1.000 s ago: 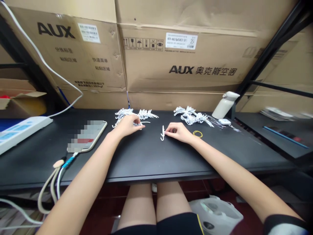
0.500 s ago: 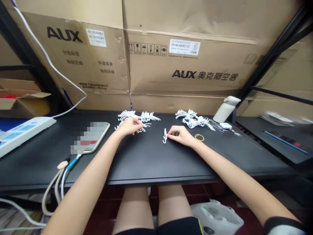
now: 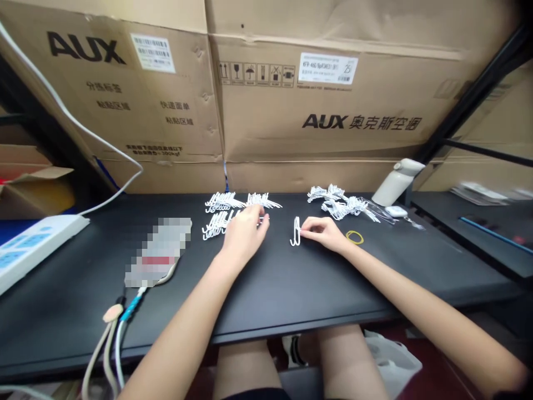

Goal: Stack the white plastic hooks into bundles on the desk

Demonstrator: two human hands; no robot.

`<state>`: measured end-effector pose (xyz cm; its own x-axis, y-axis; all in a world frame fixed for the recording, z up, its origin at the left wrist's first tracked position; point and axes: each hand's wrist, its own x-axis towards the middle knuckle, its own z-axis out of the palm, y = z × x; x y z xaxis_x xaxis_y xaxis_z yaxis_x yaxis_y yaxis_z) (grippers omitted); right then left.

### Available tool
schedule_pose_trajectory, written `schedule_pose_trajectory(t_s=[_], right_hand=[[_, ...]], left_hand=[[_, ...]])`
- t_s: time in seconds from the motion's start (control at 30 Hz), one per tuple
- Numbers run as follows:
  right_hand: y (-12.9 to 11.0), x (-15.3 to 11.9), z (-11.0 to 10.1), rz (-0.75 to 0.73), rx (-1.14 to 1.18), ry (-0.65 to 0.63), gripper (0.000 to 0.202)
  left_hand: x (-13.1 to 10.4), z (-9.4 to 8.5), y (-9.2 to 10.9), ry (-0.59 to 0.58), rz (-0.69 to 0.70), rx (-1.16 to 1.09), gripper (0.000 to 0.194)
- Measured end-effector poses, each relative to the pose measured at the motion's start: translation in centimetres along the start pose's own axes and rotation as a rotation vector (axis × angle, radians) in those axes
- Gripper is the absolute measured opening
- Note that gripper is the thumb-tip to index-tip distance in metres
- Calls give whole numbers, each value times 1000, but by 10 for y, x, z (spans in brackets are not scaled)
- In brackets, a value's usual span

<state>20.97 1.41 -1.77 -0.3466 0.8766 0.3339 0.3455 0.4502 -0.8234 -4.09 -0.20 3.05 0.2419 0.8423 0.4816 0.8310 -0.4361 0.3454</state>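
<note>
In the head view, my right hand (image 3: 322, 232) pinches a small set of white wire hooks (image 3: 295, 232), held upright just above the black table. To its left, my left hand (image 3: 246, 229) has thumb and fingers brought together, with a bit of white hook showing between the fingertips. Partly behind that hand lies a row of white hooks (image 3: 213, 225). Two more bunches sit beyond it, one at the left (image 3: 222, 201) and a smaller bunch (image 3: 262, 200) beside it. On the right lie further bundled hooks (image 3: 343, 206).
A yellow rubber band (image 3: 354, 238) lies right of my right hand. A pale bottle (image 3: 397, 182) leans at the back right, near a small white case (image 3: 396, 211). At left are a blurred-out phone (image 3: 160, 253) with cable and a power strip (image 3: 39, 250). Cardboard (image 3: 258, 130) stands behind.
My left hand has moved right and nearer, off the front row of hooks, towards my right hand. The right hand keeps its hooks, now seen more side-on. The view has shifted slightly.
</note>
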Motion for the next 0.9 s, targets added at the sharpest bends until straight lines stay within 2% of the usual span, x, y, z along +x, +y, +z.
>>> schedule_pose_trajectory(t_s=[0.2,0.33,0.43,0.5,0.63,0.67,0.7,0.77,0.83,0.9], right_hand=[[0,5,0,87,179,32,28],[-3,11,4,115,304,-44,26],[-7,16,10,99,340,-138,26],[-7,22,12,122,365,-192,26],[-2,45,8,212,482,-389,27],[1,53,7,237,523,-402,27],[3,62,7,254,546,-376,27],[6,80,12,231,475,-227,26],[6,94,23,142,280,-149,24],[4,102,37,23,68,-136,21]], left_hand=[[-13,33,23,-103,222,-277,38],[-10,48,27,-166,219,-357,47],[-4,51,25,-262,205,-393,38],[-2,50,22,-277,157,-379,36],[-3,41,18,-195,127,-381,31],[-4,39,17,-166,126,-379,29],[-5,37,17,-141,127,-369,28],[-8,35,16,-123,145,-328,28],[-10,36,15,-150,174,-296,29],[-12,37,14,-176,199,-283,32]])
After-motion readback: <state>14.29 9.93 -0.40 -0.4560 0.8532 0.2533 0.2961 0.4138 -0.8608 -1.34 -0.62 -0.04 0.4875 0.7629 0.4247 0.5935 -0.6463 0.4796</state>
